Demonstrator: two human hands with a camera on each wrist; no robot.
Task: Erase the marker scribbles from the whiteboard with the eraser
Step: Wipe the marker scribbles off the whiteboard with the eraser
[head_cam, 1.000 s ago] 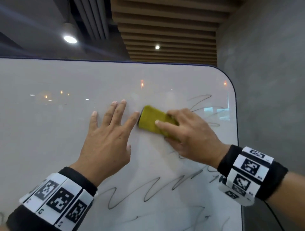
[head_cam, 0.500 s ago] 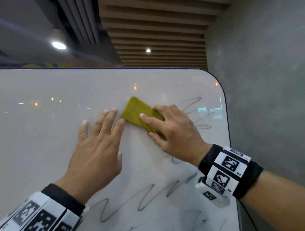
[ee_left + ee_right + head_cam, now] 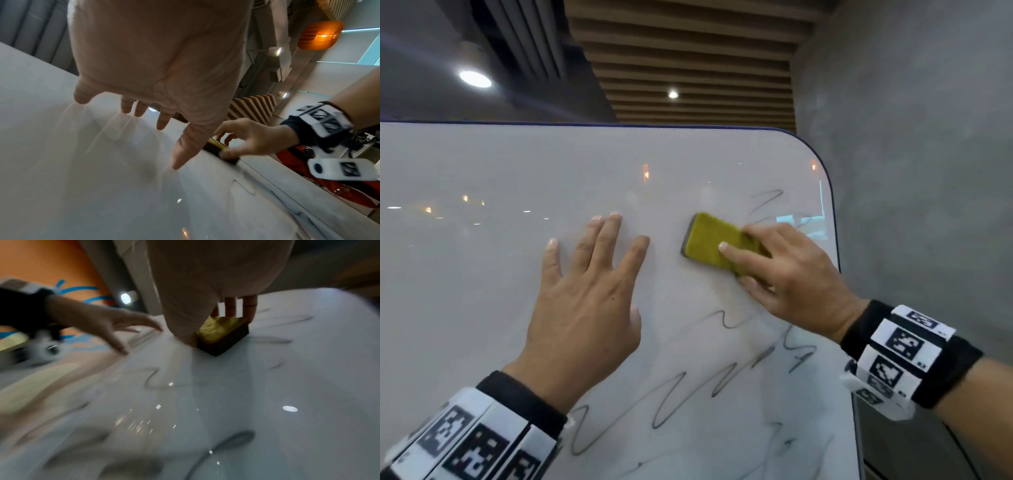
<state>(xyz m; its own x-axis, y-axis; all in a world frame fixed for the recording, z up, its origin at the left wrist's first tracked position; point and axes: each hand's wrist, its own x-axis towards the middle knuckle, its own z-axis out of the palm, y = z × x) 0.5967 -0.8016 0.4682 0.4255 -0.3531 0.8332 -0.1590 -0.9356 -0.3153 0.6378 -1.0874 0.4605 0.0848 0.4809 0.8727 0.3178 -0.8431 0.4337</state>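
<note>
A white whiteboard (image 3: 482, 274) fills the head view. Grey marker scribbles (image 3: 671, 401) run across its lower right, and fainter scribbles (image 3: 767, 202) lie near its upper right corner. My right hand (image 3: 784, 274) grips a yellow eraser (image 3: 709, 240) with a dark felt base and holds it against the board. In the right wrist view the eraser (image 3: 222, 332) sits pinched between thumb and fingers. My left hand (image 3: 585, 298) lies flat on the board with straight, spread fingers, to the left of the eraser and apart from it. From the left wrist, the eraser (image 3: 216, 146) shows only partly behind the thumb.
The board's rounded right edge (image 3: 834, 240) stands close to a grey concrete wall (image 3: 911, 205). A slatted wooden ceiling (image 3: 688, 51) with round lights hangs above. The left wrist view shows an orange lamp (image 3: 320, 35) and something red (image 3: 298, 155) beyond the board's edge.
The eraser was up against my left forefinger; now it has moved right, leaving a gap. A scribble line under my right hand has been wiped shorter. My left hand stays flat.
</note>
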